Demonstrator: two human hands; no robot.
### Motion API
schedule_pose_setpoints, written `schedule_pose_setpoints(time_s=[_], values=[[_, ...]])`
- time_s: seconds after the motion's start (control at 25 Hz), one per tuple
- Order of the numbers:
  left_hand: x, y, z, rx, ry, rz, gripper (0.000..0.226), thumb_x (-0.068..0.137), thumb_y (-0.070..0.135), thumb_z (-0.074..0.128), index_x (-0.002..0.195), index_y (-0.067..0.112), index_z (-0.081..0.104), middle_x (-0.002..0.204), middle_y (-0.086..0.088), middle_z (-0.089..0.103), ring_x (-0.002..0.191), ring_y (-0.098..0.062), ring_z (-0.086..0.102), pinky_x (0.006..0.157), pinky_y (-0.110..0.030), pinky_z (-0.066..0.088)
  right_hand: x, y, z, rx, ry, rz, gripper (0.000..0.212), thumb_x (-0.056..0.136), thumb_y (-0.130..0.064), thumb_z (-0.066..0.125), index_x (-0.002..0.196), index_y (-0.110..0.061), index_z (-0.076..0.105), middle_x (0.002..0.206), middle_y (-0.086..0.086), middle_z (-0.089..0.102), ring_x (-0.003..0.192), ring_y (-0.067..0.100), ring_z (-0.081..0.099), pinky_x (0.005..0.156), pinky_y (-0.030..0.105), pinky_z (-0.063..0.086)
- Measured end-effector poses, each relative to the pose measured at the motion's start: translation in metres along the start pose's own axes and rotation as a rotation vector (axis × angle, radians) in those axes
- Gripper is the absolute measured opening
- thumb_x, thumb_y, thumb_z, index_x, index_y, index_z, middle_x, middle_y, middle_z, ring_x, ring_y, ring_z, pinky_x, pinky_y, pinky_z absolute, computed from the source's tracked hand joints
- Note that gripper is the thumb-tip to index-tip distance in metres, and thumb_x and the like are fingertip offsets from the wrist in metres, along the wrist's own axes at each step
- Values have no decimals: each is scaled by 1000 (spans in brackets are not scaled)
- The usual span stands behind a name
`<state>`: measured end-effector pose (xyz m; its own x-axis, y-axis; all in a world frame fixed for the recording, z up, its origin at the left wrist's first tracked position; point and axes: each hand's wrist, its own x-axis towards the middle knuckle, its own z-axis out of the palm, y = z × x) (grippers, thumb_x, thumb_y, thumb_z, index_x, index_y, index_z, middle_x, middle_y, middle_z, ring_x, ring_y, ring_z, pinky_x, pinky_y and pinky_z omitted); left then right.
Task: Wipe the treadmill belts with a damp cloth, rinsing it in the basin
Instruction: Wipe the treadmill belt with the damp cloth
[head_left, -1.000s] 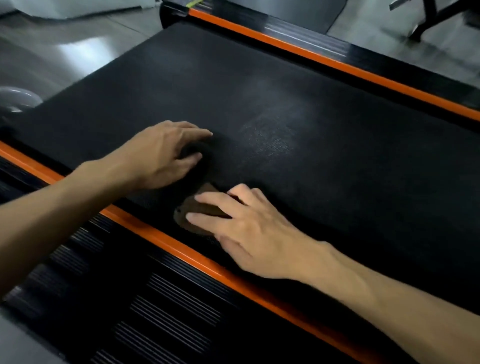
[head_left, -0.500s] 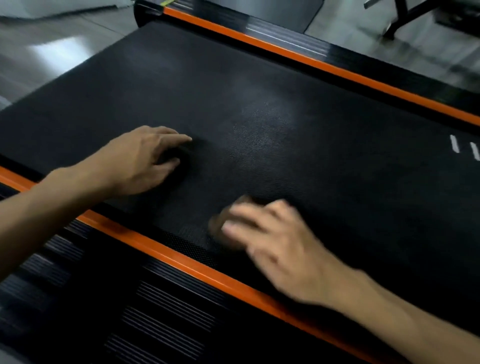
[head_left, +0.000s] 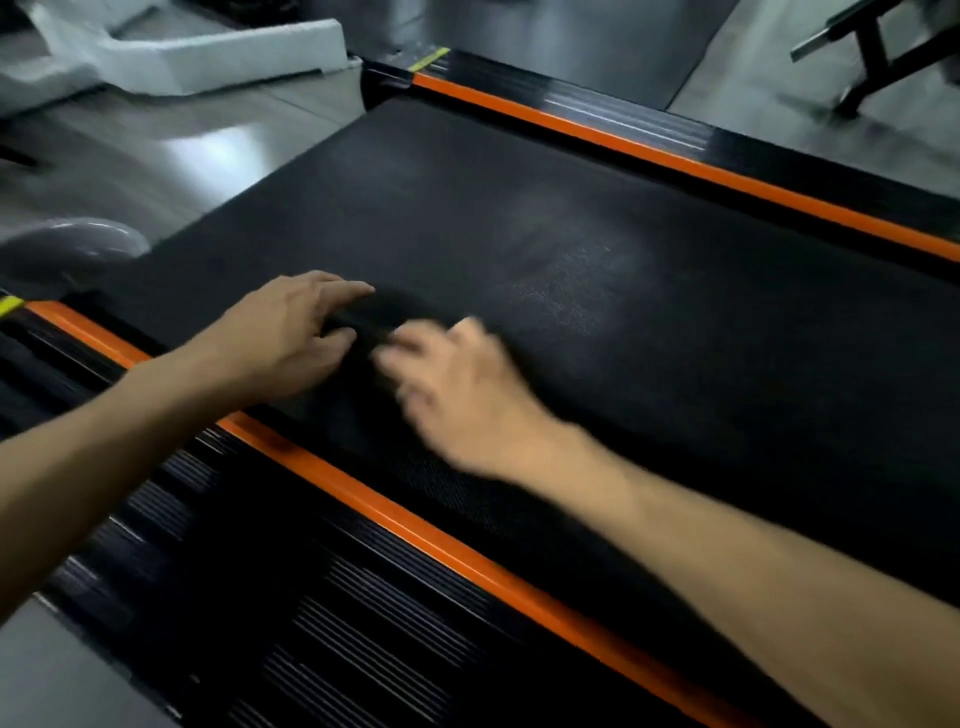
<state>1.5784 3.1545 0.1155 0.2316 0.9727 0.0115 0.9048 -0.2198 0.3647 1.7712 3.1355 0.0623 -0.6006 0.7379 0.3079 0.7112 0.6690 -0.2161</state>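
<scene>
Where the ribbed black side rail (head_left: 322, 613) meets its glossy orange strip (head_left: 415, 525), my right hand (head_left: 457, 389) blurs over the belt (head_left: 675, 322), so I cannot tell its grip or see the cloth beneath it. My left hand (head_left: 291, 338) rests fingers loosely spread on the matte, finely pebbled rubber. Beyond, a rounded grey basin (head_left: 67, 249) sits on the floor.

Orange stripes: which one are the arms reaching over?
The near orange stripe, running under both forearms. The far orange stripe lies across the belt, untouched.
</scene>
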Motion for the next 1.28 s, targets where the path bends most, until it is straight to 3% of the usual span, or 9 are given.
schedule_pose_setpoints(time_s=[0.12, 0.32, 0.36, 0.52, 0.64, 0.76, 0.92, 1.12, 1.28], values=[[-1, -6, -6, -139, 75, -102, 46, 91, 20, 61, 136, 25, 56, 135, -4, 58, 121, -20, 55, 103, -30, 39, 16, 0, 5, -30, -137, -287, 45, 87, -27, 44, 128, -28, 62, 133, 3, 58, 95, 33, 55, 80, 41, 46], [-13, -11, -14, -103, 63, -81, 46, 93, 23, 58, 139, 26, 52, 139, -1, 53, 118, -17, 53, 102, -29, 37, 49, 107, -23, -94, 131, 507, 39, 95, -21, 45, 131, -29, 60, 141, -2, 52, 109, 37, 47, 98, 43, 40], [-14, -13, -15, -95, 59, -82, 46, 94, 23, 58, 140, 26, 52, 139, -1, 53, 112, -17, 54, 101, -30, 38, 52, 102, -20, -80, 129, 545, 39, 96, -22, 45, 131, -29, 59, 142, -3, 50, 112, 36, 45, 99, 43, 38], [-8, -15, -16, -104, 79, -87, 47, 93, 24, 59, 139, 26, 52, 139, -2, 54, 122, -21, 53, 106, -35, 39, 40, 4, 14, 6, 27, 90, 51, 84, -31, 33, 126, -30, 62, 132, 1, 56, 98, 37, 54, 84, 46, 46], [-7, -7, -12, -102, 61, -60, 48, 92, 25, 60, 140, 27, 51, 139, -1, 53, 113, -25, 56, 100, -35, 42, 18, -34, 15, 122, -101, -159, 44, 88, -27, 43, 128, -28, 63, 126, 3, 59, 90, 31, 50, 80, 45, 47], [-7, -1, -14, -71, 48, -30, 49, 93, 27, 59, 141, 27, 49, 143, 1, 49, 112, -24, 56, 100, -33, 40, 27, 25, 3, -43, -28, -87, 47, 86, -28, 41, 127, -26, 63, 132, 3, 59, 95, 34, 57, 84, 46, 48], [-7, 0, -21, -61, 29, -38, 48, 95, 29, 58, 142, 27, 48, 144, 1, 48, 114, -25, 55, 101, -34, 39, 20, 97, -24, -28, 107, 435, 42, 90, -24, 46, 128, -30, 64, 137, -4, 57, 102, 38, 54, 95, 46, 44], [-2, 8, -14, -75, 29, -22, 48, 92, 25, 61, 138, 25, 52, 140, -2, 53, 115, -25, 56, 101, -34, 42, -48, -19, -12, 155, -109, -109, 44, 89, -19, 51, 128, -36, 61, 142, -8, 51, 104, 29, 50, 85, 40, 41], [4, 19, -7, -80, 6, 20, 49, 92, 25, 60, 140, 24, 51, 141, -2, 52, 118, -23, 55, 101, -32, 41, -32, 12, -26, 168, -193, -223, 42, 91, -20, 51, 129, -36, 61, 143, -12, 51, 104, 23, 47, 89, 41, 39]])
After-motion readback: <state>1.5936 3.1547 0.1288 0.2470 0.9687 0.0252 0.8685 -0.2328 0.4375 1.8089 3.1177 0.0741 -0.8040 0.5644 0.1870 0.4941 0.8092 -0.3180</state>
